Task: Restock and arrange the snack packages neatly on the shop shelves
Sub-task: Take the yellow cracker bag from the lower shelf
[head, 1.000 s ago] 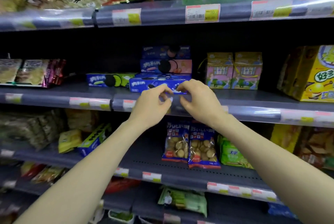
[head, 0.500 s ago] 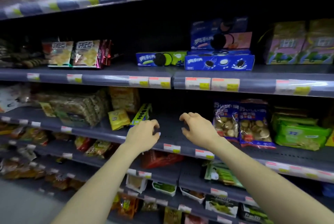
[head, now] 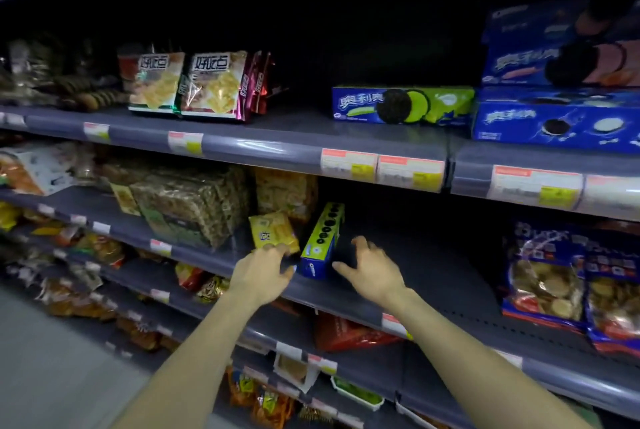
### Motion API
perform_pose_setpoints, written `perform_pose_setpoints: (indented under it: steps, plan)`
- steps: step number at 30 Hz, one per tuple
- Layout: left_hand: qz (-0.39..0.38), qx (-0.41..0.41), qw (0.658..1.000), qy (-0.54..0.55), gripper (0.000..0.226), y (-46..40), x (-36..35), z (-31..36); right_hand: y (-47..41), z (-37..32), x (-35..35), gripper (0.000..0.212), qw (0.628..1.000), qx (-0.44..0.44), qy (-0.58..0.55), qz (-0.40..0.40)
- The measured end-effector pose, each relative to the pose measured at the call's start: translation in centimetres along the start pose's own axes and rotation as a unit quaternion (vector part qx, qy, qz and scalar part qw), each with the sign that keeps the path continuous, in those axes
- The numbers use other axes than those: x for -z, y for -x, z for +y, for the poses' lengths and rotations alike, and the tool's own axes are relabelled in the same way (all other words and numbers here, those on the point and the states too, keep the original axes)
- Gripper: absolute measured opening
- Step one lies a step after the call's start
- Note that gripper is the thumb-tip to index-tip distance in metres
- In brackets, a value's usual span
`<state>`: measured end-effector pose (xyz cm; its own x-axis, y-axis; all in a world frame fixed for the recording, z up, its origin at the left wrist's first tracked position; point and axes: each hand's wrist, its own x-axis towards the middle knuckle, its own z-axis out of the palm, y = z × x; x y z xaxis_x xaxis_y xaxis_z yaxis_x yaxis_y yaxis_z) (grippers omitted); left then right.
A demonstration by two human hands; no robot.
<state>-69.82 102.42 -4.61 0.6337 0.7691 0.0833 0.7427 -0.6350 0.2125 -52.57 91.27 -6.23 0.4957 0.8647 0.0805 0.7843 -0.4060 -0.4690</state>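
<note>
Blue cookie box (head: 322,241) sits on the middle shelf (head: 433,276), long axis running front-to-back, near end at the shelf edge, leaning on a yellow snack pack (head: 273,231). It's btwn both hands. Left hand (head: 263,272) curled, fingertips just beside its near-left corner; right hand (head: 374,269) spread open, empty, just right of it. Left is nearer, prob. grabs first.

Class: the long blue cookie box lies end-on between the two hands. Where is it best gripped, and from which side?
Probably by the near end of the blue box, pinched across its narrow width from the front; its length runs back into the shelf, and a yellow packet crowds its left.
</note>
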Motion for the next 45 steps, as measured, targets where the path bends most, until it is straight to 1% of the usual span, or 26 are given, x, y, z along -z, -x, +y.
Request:
perform_pose_setpoints:
  steps: [3, 6, 12, 15, 19, 22, 25, 28, 30, 33, 37, 39, 40, 41, 43, 44, 45]
  plan:
    - [0.0, 0.018, 1.0, 0.01, 0.038, -2.1, -0.4, -2.3, -2.8, -1.3, -1.5, 0.065, 0.999, -0.036, -0.03, -0.001]
    - [-0.004, 0.017, 1.0, 0.0, 0.042, -3.8, -0.9, -4.2, -4.7, -2.3, -2.8, 0.069, 0.996, -0.073, -0.057, -0.002]
    - [-0.007, 0.013, 1.0, -0.019, 0.056, -7.5, -1.8, -7.0, -7.1, -4.3, -5.3, 0.085, 0.985, -0.157, -0.07, -0.01]
    - [-0.023, 0.009, 1.0, 0.002, 0.062, -9.0, -2.0, -8.0, -7.7, -5.2, -6.0, 0.088, 0.977, -0.198, -0.078, -0.004]
    - [-0.069, 0.031, 0.995, 0.07, 0.074, -10.8, -2.1, -8.6, -8.4, -5.9, -6.6, 0.079, 0.965, -0.234, -0.114, 0.005]
    - [-0.101, 0.058, 0.983, 0.141, 0.085, -11.6, -2.4, -8.2, -8.4, -6.0, -6.6, 0.077, 0.959, -0.253, -0.13, 0.007]
    - [-0.123, 0.095, 0.959, 0.237, 0.095, -12.1, -2.6, -7.9, -8.1, -5.8, -6.3, 0.077, 0.956, -0.27, -0.114, 0.011]
    - [-0.138, 0.113, 0.936, 0.304, 0.116, -12.5, -2.7, -8.1, -7.7, -5.4, -6.3, 0.074, 0.955, -0.279, -0.098, 0.007]
    - [-0.139, 0.121, 0.922, 0.34, 0.126, -12.7, -2.8, -8.3, -7.5, -5.3, -6.5, 0.067, 0.954, -0.282, -0.099, 0.002]
    - [-0.149, 0.119, 0.911, 0.365, 0.128, -12.7, -2.6, -8.1, -7.4, -5.0, -6.7, 0.057, 0.953, -0.279, -0.117, 0.009]
    - [-0.179, 0.12, 0.887, 0.408, 0.133, -12.8, -2.4, -7.4, -6.8, -4.9, -6.3, 0.045, 0.95, -0.268, -0.161, 0.01]
    - [-0.184, 0.119, 0.88, 0.421, 0.131, -12.6, -2.6, -6.9, -6.4, -4.8, -6.1, 0.041, 0.946, -0.267, -0.183, 0.013]
    - [-0.182, 0.123, 0.875, 0.431, 0.124, -12.5, -2.7, -6.7, -6.2, -4.7, -6.2, 0.041, 0.944, -0.27, -0.191, 0.017]
    - [-0.177, 0.125, 0.869, 0.444, 0.11, -12.5, -2.9, -6.5, -6.0, -4.7, -6.2, 0.041, 0.941, -0.274, -0.196, 0.022]
    - [-0.168, 0.123, 0.852, 0.48, 0.07, -12.3, -3.0, -6.2, -5.7, -4.6, -6.1, 0.043, 0.937, -0.28, -0.206, 0.032]
    - [-0.168, 0.122, 0.84, 0.502, 0.061, -12.3, -3.0, -6.0, -5.6, -4.5, -6.1, 0.044, 0.935, -0.281, -0.211, 0.035]
    - [-0.166, 0.124, 0.827, 0.522, 0.058, -12.2, -2.9, -5.8, -5.5, -4.6, -6.0, 0.044, 0.935, -0.281, -0.215, 0.037]
